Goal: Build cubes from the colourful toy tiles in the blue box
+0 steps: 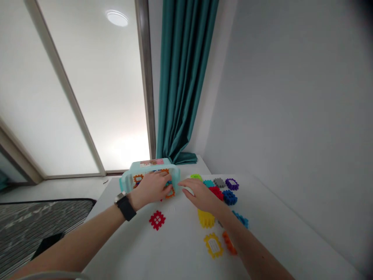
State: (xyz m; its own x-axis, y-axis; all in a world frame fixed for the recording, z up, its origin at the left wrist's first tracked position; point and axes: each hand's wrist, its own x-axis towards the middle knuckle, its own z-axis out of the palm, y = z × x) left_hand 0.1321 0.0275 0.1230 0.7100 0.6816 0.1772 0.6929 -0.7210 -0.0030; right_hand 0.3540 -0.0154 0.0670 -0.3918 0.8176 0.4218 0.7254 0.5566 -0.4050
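Observation:
A translucent teal plastic box (175,174) lies on its side on the table, its opening toward me, with orange and other coloured notched building blocks (138,178) inside. My left hand (153,187) reaches into that opening, fingers bent and apart over the blocks; the fingertips are partly hidden. Beside the box's right edge is my right hand (199,193), thumb and fingers spread, holding nothing visible. A red window-shaped block (157,220) lies in front of the box. Under and around my right forearm are yellow blocks (206,219), a red block (217,192) and a blue block (230,197).
Grey (219,182), purple (232,184) and lime green blocks (196,177) sit farther back on the white table (180,249). An orange block (229,243) and a flat yellow block (213,245) lie nearer me. Behind are a teal curtain (182,85) and a grey wall (285,101).

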